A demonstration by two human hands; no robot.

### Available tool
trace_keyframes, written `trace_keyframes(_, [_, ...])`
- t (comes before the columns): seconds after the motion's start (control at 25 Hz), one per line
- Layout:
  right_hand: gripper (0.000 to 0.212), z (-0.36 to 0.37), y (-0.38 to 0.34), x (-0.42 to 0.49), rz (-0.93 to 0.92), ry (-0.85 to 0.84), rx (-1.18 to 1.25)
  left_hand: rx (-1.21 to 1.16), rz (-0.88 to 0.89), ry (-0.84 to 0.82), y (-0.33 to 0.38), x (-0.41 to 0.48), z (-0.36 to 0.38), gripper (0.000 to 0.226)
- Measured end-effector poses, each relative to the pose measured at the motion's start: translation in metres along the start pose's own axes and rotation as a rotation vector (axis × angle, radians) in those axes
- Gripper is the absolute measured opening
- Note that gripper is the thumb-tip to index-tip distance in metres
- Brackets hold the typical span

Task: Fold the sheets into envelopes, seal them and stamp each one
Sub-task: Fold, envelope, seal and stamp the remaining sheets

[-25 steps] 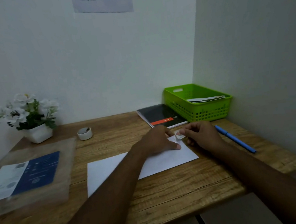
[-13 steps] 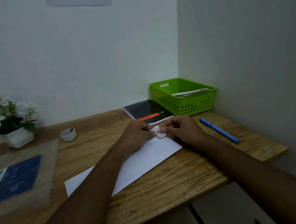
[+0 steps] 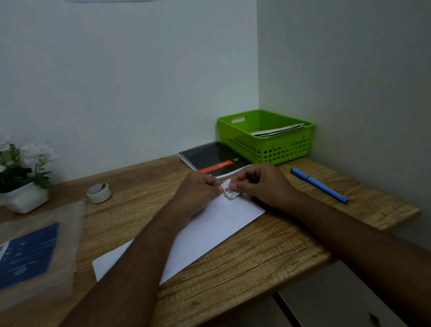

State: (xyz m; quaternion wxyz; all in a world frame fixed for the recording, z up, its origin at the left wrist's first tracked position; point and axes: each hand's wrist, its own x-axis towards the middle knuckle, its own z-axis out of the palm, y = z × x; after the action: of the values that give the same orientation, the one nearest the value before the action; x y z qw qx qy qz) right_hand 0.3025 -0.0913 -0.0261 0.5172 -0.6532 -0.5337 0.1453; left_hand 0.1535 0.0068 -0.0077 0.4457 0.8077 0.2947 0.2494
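A white folded envelope (image 3: 212, 232) lies slanted on the wooden desk (image 3: 250, 268), partly under my left forearm. At its far right corner sits a small white stamp (image 3: 229, 190), lifted off the paper. My left hand (image 3: 198, 190) and my right hand (image 3: 261, 184) meet there, and the fingertips of both pinch the stamp from either side. A roll of tape (image 3: 99, 192) stands further back on the left.
A green basket (image 3: 268, 135) holding folded papers stands in the back right corner, with a black notebook (image 3: 214, 159) beside it. A blue pen (image 3: 318, 184) lies on the right. A flower pot (image 3: 15, 173) and a plastic sleeve with a blue sheet (image 3: 24, 257) occupy the left.
Both hands have lifted the stamp slightly at the envelope's corner. The envelope has turned to a steeper slant. The camera has swung a little to the right.
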Motion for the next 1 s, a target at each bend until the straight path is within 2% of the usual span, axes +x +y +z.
trace_keyframes(0.32, [0.006, 0.002, 0.001, 0.0, -0.055, -0.008, -0.068, -0.004, -0.034, 0.001, 0.002, 0.0, 0.0, 0.023])
trace_keyframes(0.44, [0.008, 0.002, 0.0, 0.0, -0.063, -0.007, -0.088, -0.012, -0.048, 0.013, 0.0, 0.003, 0.001, 0.017])
trace_keyframes(0.56, [0.007, 0.003, 0.0, -0.002, -0.061, 0.013, -0.058, -0.007, 0.012, 0.0, -0.004, 0.003, 0.001, 0.029])
trace_keyframes(0.76, [0.011, 0.003, -0.003, -0.005, -0.058, 0.012, -0.025, 0.077, 0.136, 0.024, -0.007, 0.004, 0.003, 0.009])
trace_keyframes(1.0, [0.016, 0.004, -0.004, -0.005, -0.06, 0.038, -0.032, 0.099, 0.192, 0.043, -0.009, 0.007, 0.004, 0.007])
